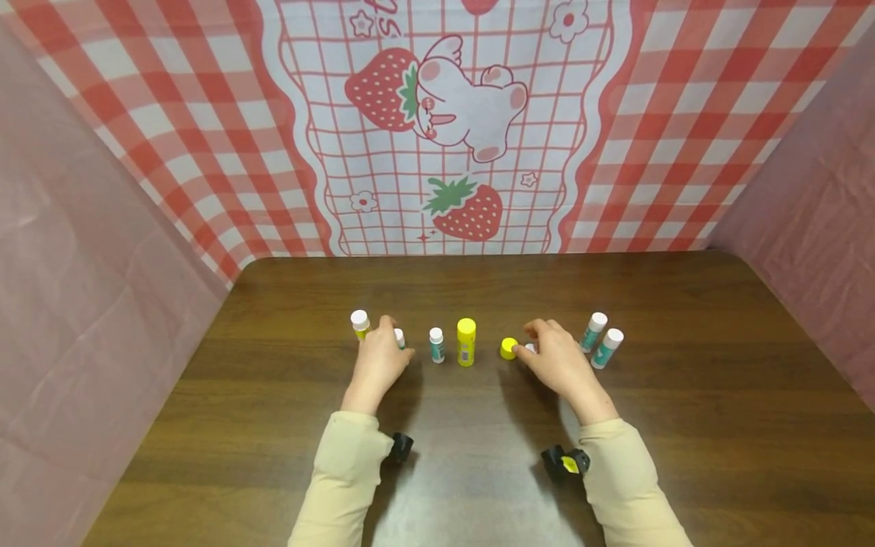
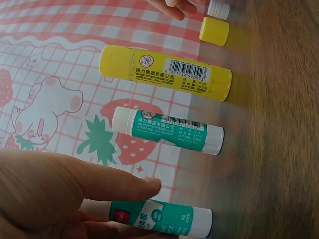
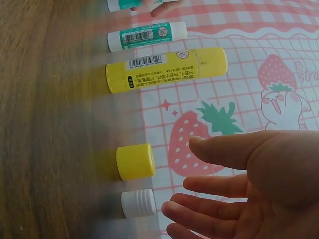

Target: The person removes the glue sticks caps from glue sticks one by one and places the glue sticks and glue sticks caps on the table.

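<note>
In the head view, my left hand (image 1: 379,357) is around a teal glue stick (image 2: 162,219) with white ends. Its straight thumb (image 2: 124,185) lies beside the stick in the left wrist view, and its other fingers are partly hidden behind the stick's white end. A yellow glue stick with a white cap (image 1: 359,320) stands just left of this hand. My right hand (image 1: 557,361) has its fingers spread, with nothing between them. Close to its fingertips sit a yellow cap (image 3: 135,162) and a ribbed white cap (image 3: 138,203).
Between the hands stand another teal glue stick (image 1: 437,346) and an all-yellow glue stick (image 1: 466,342). Two white-capped teal sticks, one behind (image 1: 593,332) and one in front (image 1: 607,349), stand right of my right hand. A patterned cloth (image 1: 437,152) hangs behind the brown table (image 1: 465,471).
</note>
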`<state>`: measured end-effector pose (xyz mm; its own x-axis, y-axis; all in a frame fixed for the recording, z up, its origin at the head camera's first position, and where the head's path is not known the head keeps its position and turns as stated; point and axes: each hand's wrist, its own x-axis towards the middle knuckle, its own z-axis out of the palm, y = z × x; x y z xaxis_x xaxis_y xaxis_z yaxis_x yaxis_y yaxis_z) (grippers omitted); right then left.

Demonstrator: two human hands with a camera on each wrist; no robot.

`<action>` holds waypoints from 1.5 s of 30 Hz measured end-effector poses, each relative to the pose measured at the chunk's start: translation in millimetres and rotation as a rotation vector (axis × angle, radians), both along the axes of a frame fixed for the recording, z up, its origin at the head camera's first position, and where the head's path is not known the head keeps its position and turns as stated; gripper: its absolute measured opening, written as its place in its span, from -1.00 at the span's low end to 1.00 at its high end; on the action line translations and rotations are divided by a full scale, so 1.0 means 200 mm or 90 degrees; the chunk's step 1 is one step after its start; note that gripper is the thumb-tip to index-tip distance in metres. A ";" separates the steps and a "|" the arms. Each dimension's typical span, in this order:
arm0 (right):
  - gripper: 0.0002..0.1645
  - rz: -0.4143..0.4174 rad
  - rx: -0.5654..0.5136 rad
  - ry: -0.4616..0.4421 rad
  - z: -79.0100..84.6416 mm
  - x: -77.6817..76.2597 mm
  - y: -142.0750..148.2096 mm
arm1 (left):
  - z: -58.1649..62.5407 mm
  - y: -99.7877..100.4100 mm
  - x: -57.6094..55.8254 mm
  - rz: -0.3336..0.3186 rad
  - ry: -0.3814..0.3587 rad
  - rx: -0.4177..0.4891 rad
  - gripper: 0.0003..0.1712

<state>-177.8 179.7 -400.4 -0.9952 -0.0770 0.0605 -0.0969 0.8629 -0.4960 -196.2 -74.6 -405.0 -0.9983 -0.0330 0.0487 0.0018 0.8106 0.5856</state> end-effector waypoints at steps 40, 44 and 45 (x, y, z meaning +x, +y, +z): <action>-0.58 0.024 -0.060 0.135 0.14 0.09 -0.08 | 0.11 0.08 0.06 -0.083 0.207 -0.010 -0.62; -0.62 0.048 -0.093 0.171 0.15 0.10 -0.10 | 0.12 0.10 0.06 -0.137 0.260 -0.040 -0.65; -0.63 0.054 -0.103 0.182 0.15 0.10 -0.10 | 0.12 0.10 0.07 -0.153 0.273 -0.049 -0.66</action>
